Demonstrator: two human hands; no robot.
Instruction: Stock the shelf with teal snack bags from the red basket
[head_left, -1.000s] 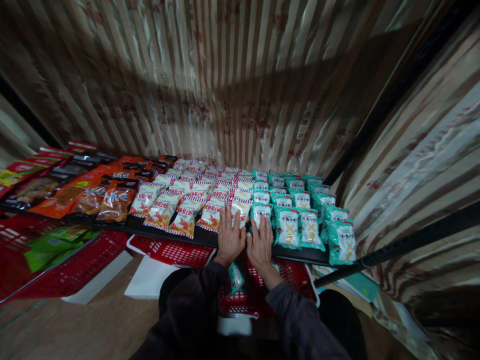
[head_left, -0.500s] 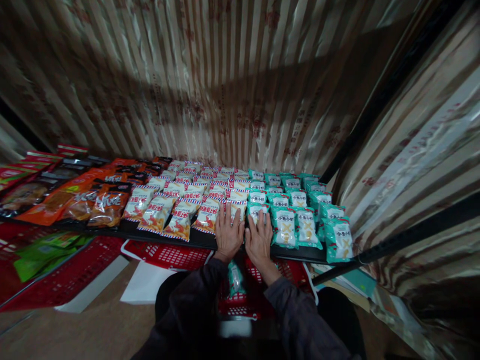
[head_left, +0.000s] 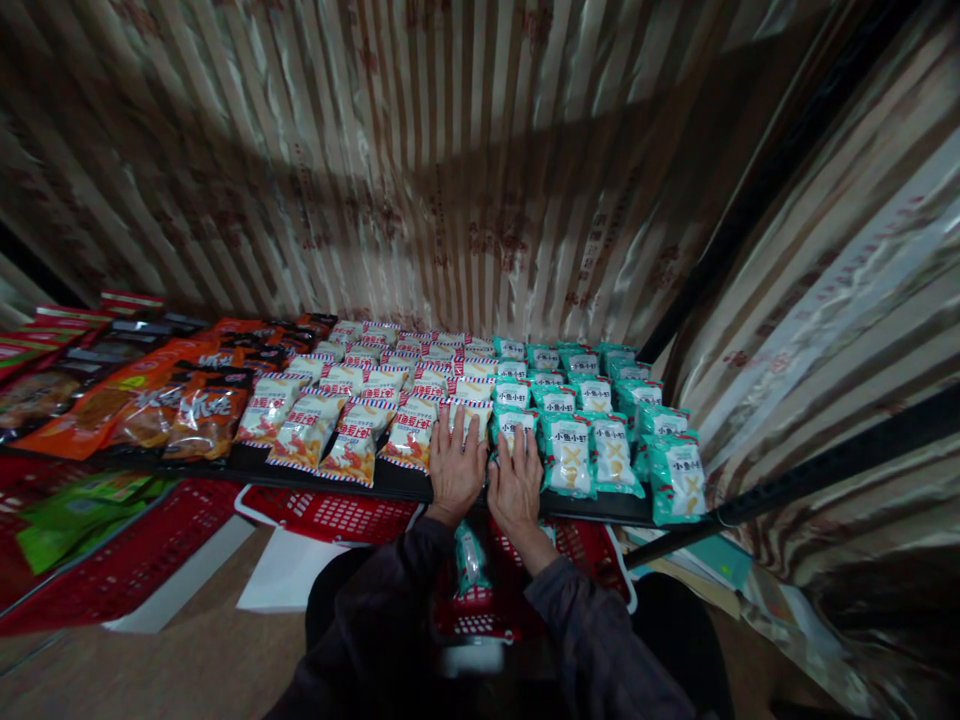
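Observation:
My left hand (head_left: 456, 472) lies palm down with its fingers stretched over the front of a white-and-red snack bag (head_left: 475, 410) on a black shelf (head_left: 405, 488). Beside it, my right hand (head_left: 516, 490) rests with extended fingers on the lower part of a teal snack bag (head_left: 513, 418). Neither hand grips anything. Rows of white-and-red bags (head_left: 411, 430) stand left of my hands. To the right are rows of teal bags (head_left: 568, 455), leaning back and packed closely. My hands partly cover the two front bags.
Orange-and-black packets (head_left: 206, 415) fill the shelf's left part. Below hang red baskets; the middle one (head_left: 585, 550) has a teal packet (head_left: 470, 560) in it, the left one (head_left: 202, 525) green packets (head_left: 82, 510). Striped sheeting (head_left: 450, 180) closes the back; a black post (head_left: 810, 470) stands right.
My right fingers sit slightly lower on the teal bag, showing more of its front. My left hand stays nearly in place. The view has shifted a little.

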